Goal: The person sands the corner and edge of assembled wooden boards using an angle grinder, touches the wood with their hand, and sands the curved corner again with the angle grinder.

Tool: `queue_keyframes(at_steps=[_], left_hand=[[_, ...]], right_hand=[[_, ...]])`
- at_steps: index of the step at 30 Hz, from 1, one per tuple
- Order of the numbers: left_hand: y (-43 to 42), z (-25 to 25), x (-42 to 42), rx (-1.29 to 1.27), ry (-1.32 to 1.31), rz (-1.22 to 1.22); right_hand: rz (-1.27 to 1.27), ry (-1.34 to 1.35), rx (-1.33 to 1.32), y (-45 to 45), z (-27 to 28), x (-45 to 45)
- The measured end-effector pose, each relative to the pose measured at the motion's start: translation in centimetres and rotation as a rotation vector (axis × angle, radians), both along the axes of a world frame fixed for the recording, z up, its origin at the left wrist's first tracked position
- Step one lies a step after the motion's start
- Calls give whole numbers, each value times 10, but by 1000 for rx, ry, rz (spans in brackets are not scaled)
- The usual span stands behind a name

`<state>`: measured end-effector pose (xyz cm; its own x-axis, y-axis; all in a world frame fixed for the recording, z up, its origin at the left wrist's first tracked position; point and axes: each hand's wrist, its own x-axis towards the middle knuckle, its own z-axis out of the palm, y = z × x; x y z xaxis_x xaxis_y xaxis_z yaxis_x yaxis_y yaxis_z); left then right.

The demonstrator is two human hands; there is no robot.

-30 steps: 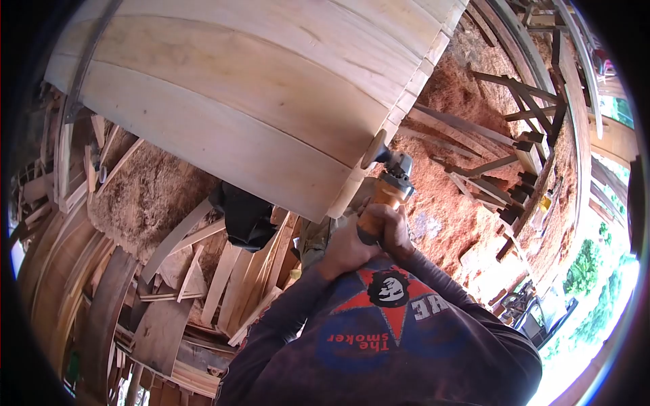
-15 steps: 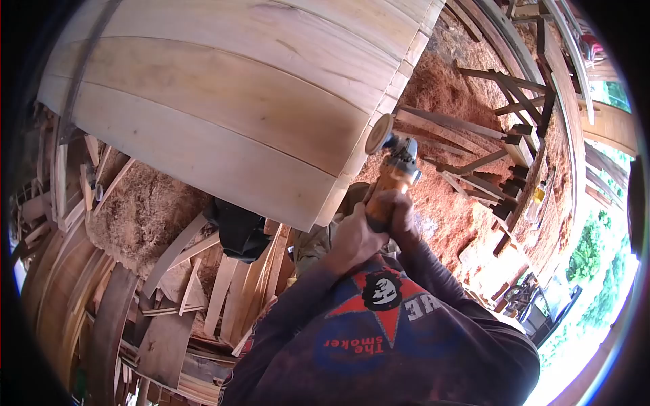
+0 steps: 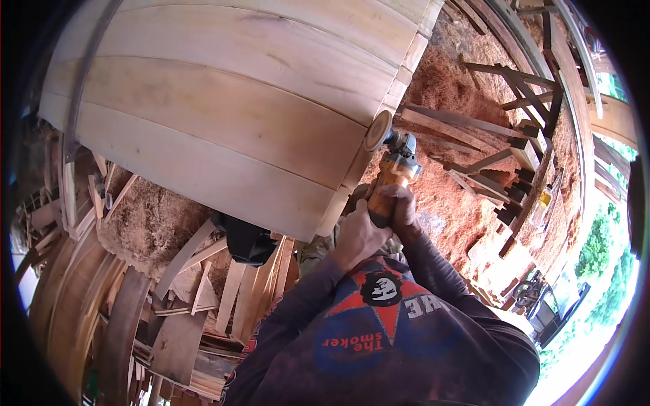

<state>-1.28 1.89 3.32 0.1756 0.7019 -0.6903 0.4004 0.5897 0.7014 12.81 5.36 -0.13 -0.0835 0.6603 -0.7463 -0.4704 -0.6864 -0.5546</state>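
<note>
An orange and grey angle grinder [image 3: 395,169] with a round, pale sanding disc [image 3: 378,130] is held in both hands. My left hand [image 3: 362,235] is closed around the rear of its body. My right hand [image 3: 402,208] wraps the body from the other side, a little further forward. The disc stands tilted at the right edge of a large, curved surface of pale wooden planks [image 3: 223,115]. It overlaps that edge in view; whether it touches the wood I cannot tell.
Reddish sawdust [image 3: 450,223] covers the ground at right, with wooden props [image 3: 467,120] lying across it. A black bag-like object [image 3: 249,240] sits below the planked surface. Cut boards [image 3: 122,325] are piled at lower left. A bottle with a yellow label [image 3: 544,201] lies at right.
The planked surface has shifted slightly right and down in view. The disc now overlaps its edge a little more, and the grinder is slightly more upright. Both hands keep their hold.
</note>
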Motion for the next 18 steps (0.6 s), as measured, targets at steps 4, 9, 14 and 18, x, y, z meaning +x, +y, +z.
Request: queue_keyframes(at_steps=[4, 9, 14, 18], left_hand=[[2, -5, -3, -48, 21, -30], [2, -35, -21, 2, -467, 167], [7, -20, -38, -291, -682, 213], [7, -5, -14, -143, -687, 339]], right_hand=[[52, -89, 56, 4, 12, -4], [220, -341, 110, 22, 46, -22], [219, -559, 257, 32, 62, -52], [171, -302, 40, 16, 41, -15]])
